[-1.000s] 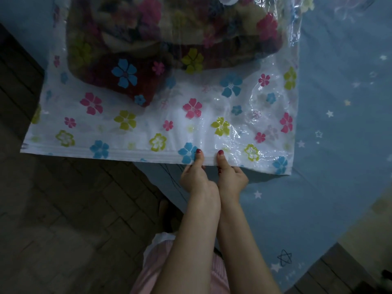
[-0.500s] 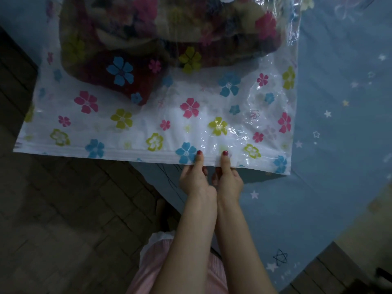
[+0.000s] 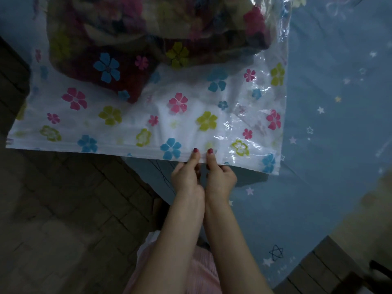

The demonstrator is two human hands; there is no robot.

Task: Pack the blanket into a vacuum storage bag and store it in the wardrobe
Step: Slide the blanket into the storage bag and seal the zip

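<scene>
With the blanket [image 3: 148, 35] already inside the vacuum storage bag [image 3: 191, 115], left hand [image 3: 186, 177] and right hand [image 3: 220, 179] pinch its zip edge at lower centre; sealing, air removal and wardrobe remain.

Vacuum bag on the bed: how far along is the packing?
Done: the blanket sits inside the vacuum bag. In hand: left hand and right hand pinch the zip edge side by side, seemingly sealing it. Left: extracting the air and storing it; no wardrobe in view.
</scene>
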